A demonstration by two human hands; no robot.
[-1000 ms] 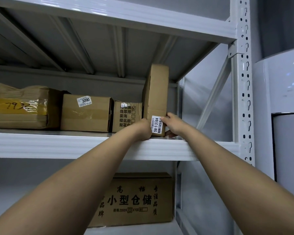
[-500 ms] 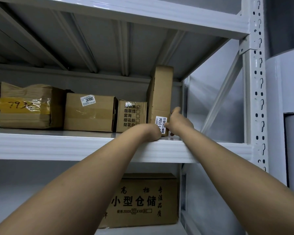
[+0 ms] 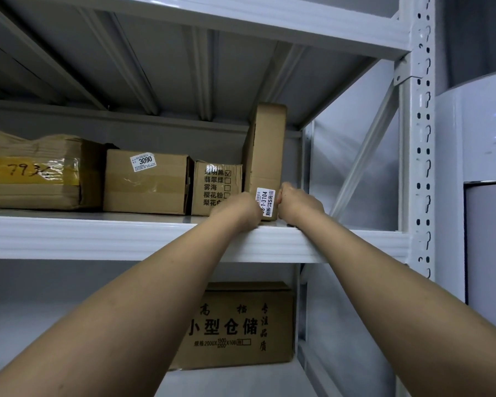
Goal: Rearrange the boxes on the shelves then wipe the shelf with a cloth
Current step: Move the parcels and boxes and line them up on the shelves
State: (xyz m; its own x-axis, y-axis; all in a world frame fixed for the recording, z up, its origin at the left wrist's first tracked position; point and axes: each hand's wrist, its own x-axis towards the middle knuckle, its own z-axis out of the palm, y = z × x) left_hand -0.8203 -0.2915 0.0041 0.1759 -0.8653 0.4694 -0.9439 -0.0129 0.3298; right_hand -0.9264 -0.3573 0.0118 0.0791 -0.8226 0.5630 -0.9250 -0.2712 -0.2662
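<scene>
A tall narrow cardboard box (image 3: 267,150) stands upright at the right end of the white shelf (image 3: 98,239), with a white label near its bottom. My left hand (image 3: 239,212) grips its lower left side and my right hand (image 3: 297,206) grips its lower right side. To its left sit a small box with printed characters (image 3: 212,184), a box labelled 3090 (image 3: 146,181) and a taped box marked 793 (image 3: 38,170). No cloth is in view.
A large printed carton (image 3: 241,325) stands on the lower shelf. The perforated upright post (image 3: 420,167) and a diagonal brace (image 3: 364,156) bound the right side. A white appliance (image 3: 481,181) stands beyond the post. The upper shelf's underside hangs close above the tall box.
The tall box has stayed upright at the shelf's right end. My right hand has closed in against its lower right side, and the view has shifted slightly.
</scene>
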